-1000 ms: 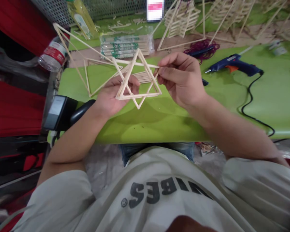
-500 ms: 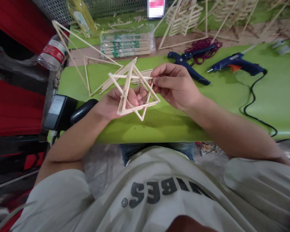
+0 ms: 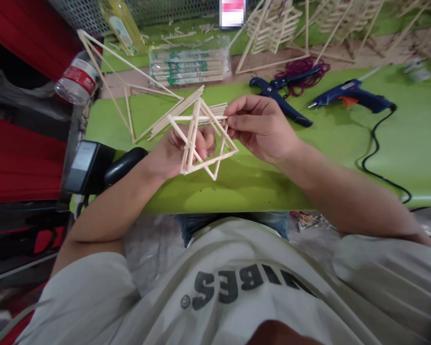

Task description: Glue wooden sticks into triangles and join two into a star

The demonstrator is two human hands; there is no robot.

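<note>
Green covering dresses the worktable (image 3: 345,163) beneath both hands. Raised above it, a star-shaped wooden-stick frame (image 3: 213,160) sits between them: the right hand (image 3: 266,127) pinches its upper right corner between thumb and fingertips, while the left hand (image 3: 170,155) grips its left side from behind, fingers curled. Just beyond the grip lie loose wooden sticks (image 3: 175,113) and, farther back, plastic-wrapped sticks (image 3: 188,67). Right of the pinch rest a blue plier-like tool (image 3: 289,106) and a blue hot-glue gun (image 3: 359,95).
</note>
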